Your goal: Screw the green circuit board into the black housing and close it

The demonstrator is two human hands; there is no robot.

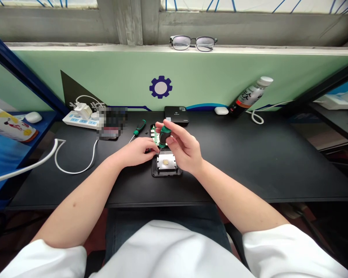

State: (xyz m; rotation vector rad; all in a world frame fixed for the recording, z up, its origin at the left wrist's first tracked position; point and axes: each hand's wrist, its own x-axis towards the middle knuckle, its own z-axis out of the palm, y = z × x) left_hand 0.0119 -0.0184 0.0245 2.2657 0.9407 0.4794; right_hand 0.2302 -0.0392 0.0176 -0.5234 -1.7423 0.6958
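Observation:
An opened small black device lies on the black desk, with a white part inside and a green circuit board at its far end. My right hand is closed round the green-and-black handle of a screwdriver held upright over the board. My left hand rests on the device's left side, fingers curled against it. A second green-handled screwdriver lies on the desk just beyond my left hand.
A small black box and a white earbud case sit at the back. A bottle leans on the green wall. A white power strip and a looped white cable lie left. Glasses rest on the ledge.

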